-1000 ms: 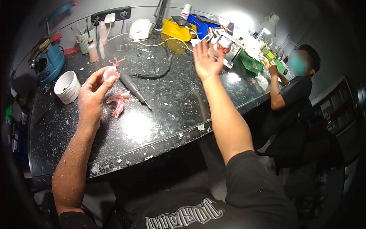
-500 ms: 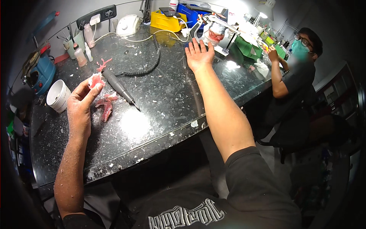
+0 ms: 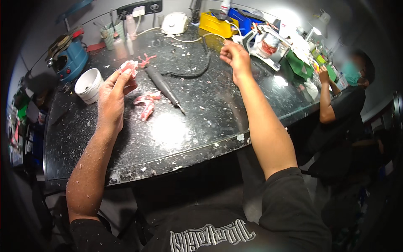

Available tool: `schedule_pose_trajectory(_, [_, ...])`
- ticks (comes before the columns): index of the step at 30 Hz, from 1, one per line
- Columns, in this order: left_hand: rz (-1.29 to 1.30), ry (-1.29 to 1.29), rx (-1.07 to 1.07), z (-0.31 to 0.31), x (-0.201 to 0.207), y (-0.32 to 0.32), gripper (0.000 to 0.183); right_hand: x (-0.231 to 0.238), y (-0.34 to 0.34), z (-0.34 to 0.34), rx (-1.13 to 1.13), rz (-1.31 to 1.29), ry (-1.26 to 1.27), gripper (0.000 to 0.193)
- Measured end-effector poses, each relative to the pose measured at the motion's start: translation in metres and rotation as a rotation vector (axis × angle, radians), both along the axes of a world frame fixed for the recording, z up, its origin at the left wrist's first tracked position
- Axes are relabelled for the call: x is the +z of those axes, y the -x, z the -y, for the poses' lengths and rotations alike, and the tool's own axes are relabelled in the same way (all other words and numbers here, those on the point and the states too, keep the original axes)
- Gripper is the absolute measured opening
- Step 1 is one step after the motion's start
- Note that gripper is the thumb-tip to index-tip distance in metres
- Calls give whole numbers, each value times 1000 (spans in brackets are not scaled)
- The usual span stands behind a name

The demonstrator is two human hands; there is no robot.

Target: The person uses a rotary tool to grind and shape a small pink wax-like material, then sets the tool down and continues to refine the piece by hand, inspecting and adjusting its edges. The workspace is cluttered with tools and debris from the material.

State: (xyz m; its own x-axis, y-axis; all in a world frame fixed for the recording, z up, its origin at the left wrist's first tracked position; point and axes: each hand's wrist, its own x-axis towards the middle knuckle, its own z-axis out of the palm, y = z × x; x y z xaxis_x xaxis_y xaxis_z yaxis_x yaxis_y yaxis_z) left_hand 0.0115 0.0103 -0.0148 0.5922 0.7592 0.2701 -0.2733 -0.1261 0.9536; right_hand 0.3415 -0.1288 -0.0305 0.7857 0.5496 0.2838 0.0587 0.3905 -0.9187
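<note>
Between the thumb and fingers of my left hand [image 3: 112, 94] is a pink and whitish denture plate [image 3: 129, 67], raised above the bench. Powdery specks cover that forearm. My right hand [image 3: 238, 61] hovers over the bench's far middle, fingers loosely bent and apart, with nothing visible in them. A dark rotary handpiece [image 3: 163, 84] lies just right of the plate, its thin bur pointing toward me. Below it rest pink, irregular pieces [image 3: 147, 104], and a branching pink piece [image 3: 147, 60] sits by its rear end. Right of my right hand stands a dental articulator [image 3: 268, 46] with a red and white model.
A white tub [image 3: 89, 86] stands left of my left hand, near a blue machine [image 3: 69, 59]. Farther back are a white control box [image 3: 175, 23], a yellow bin [image 3: 216, 24] and a blue bin [image 3: 247, 21]. A masked person [image 3: 346, 96] works at right. Debris dots the black bench [image 3: 197, 130].
My right hand has turned from flat, palm up, to loosely bent fingers. The left hand keeps hold of the denture plate. The whole view has shifted, so bench items appear farther right.
</note>
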Motion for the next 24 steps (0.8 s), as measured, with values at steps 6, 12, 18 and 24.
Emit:
schedule_pose_trajectory(6, [37, 1, 84, -16, 1, 4, 28, 26, 76, -65, 52, 827, 586, 24])
schedule_pose_trajectory(12, [89, 92, -25, -14, 2, -4, 24, 19, 50, -117, -120, 996, 1044, 25])
schedule_pose_trajectory(18, [85, 320, -149, -13, 3, 2, 24, 0, 49, -80, 215, 509, 426, 14])
schedule_pose_trajectory(24, [129, 418, -423, -14, 1, 7, 19, 43, 116, -53, 625, -66, -69, 15])
